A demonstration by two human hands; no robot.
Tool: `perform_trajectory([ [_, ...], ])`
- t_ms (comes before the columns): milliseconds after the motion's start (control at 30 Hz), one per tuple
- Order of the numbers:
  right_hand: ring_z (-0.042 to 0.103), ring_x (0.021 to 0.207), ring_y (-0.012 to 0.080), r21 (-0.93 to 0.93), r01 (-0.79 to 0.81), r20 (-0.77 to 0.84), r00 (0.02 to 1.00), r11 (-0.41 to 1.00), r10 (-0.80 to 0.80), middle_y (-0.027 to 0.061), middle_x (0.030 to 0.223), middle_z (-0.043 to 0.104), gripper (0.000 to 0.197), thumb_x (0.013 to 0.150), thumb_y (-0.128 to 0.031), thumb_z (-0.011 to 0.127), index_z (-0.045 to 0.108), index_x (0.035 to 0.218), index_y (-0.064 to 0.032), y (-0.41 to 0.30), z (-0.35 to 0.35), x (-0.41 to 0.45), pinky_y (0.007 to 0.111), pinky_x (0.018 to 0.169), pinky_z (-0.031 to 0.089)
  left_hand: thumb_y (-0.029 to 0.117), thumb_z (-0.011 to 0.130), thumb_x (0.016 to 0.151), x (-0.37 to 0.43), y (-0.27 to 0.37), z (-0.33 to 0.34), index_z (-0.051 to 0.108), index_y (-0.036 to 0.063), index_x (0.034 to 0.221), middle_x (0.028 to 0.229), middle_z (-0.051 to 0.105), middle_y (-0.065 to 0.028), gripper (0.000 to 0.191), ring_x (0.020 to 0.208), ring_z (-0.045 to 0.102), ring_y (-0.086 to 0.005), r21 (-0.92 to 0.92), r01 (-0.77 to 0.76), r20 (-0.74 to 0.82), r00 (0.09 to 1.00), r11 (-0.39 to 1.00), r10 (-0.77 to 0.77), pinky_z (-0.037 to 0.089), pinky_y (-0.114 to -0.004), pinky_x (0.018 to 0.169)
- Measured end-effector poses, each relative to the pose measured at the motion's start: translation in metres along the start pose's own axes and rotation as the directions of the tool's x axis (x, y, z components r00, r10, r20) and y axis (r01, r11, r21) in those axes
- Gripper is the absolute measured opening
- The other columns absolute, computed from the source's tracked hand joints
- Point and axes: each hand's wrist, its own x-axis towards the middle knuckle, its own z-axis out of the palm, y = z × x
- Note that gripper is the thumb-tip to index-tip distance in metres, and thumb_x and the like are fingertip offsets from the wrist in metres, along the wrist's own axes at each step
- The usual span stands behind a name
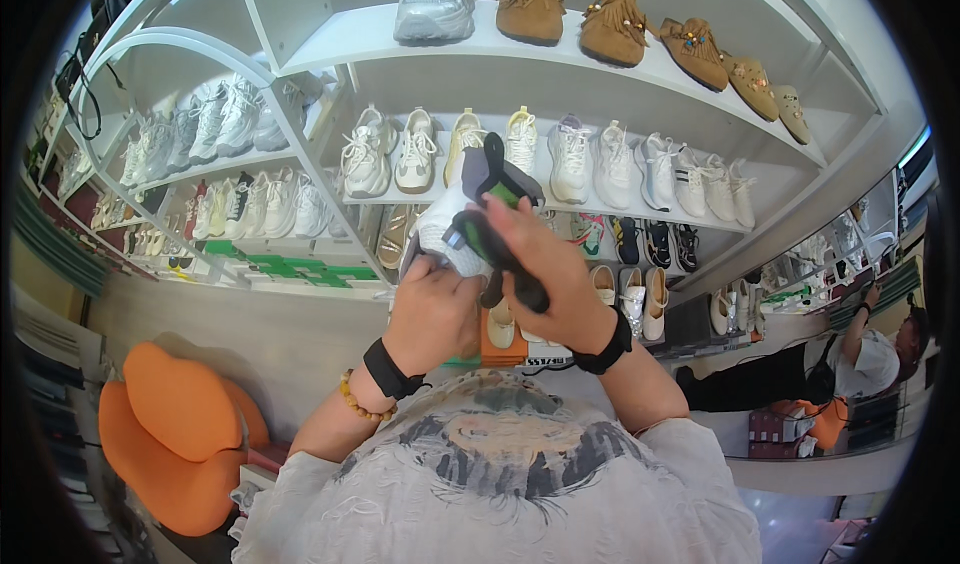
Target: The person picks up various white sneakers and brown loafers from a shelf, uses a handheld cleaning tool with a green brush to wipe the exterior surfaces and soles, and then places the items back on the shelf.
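Observation:
My left hand [435,309] grips the near end of a white textured article [444,222], perhaps a shoe, which has grey parts around it. In my right hand [555,264] is a black-and-green hand-held tool [487,245] with a small silver metal tip. That tip lies over the white article; I cannot tell whether it touches. A black loop [495,157] rises beyond my right fingers, beside a grey piece [476,170]; what it belongs to is unclear. My hands hide part of the article and of the tool.
White sneakers [570,159] line the shelf [487,190] just beyond my hands. Brown fringed clogs [531,8] stand on the shelf above. Low down are shoes on an orange box [504,355]. An orange chair [172,421] is at left; a mirror [787,429] at right reflects a person.

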Motion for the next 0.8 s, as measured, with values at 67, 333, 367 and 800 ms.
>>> perform_trajectory([
  [67,0.054,0.114,0.0351,0.081,-0.086,-0.03,0.996,0.993,0.089,0.0178,0.13,0.052,0.067,0.069,0.01,0.051,0.044,0.134,-0.0031,0.008,-0.004,0.001,0.046,0.107,0.035,0.004,0.059,0.065,0.001,-0.001,0.0,0.063,0.004,0.086,0.073,0.059,-0.0094,0.021,0.07,0.059,-0.0248,0.015,-0.029,-0.032,0.999,0.999,0.03,0.042,-0.035,0.076],
  [333,0.053,0.119,0.0308,0.11,-0.018,0.188,0.982,0.994,-0.003,0.0158,0.127,0.055,0.061,0.072,0.005,0.056,0.049,0.131,-0.0054,0.0,0.018,-0.018,0.042,0.106,0.038,0.004,0.059,0.066,-0.006,-0.003,0.007,0.062,0.0021,0.086,0.08,0.062,-0.0135,0.02,0.078,0.06,-0.0324,-0.125,0.054,0.068,0.997,0.991,-0.046,0.047,-0.039,0.081],
  [367,0.053,0.118,0.0311,0.077,-0.037,0.201,0.979,0.996,0.02,0.0158,0.127,0.055,0.061,0.072,0.005,0.057,0.049,0.131,-0.0059,0.002,0.017,-0.02,0.043,0.106,0.037,0.004,0.058,0.066,-0.007,0.0,0.005,0.062,0.0016,0.086,0.079,0.062,-0.0137,0.02,0.078,0.06,-0.0328,-0.173,0.081,0.048,0.996,0.982,-0.074,0.048,-0.04,0.082],
  [800,0.051,0.12,0.0331,0.281,-0.228,0.189,0.965,0.932,0.179,0.013,0.132,0.052,0.065,0.07,0.008,0.054,0.047,0.133,-0.0061,0.013,0.042,-0.05,0.043,0.106,0.036,0.002,0.057,0.067,-0.011,-0.004,-0.002,0.058,-0.0018,0.093,0.081,0.06,-0.021,0.027,0.081,0.056,-0.0407,-0.378,0.442,0.061,0.889,0.814,-0.454,0.046,-0.046,0.07],
])
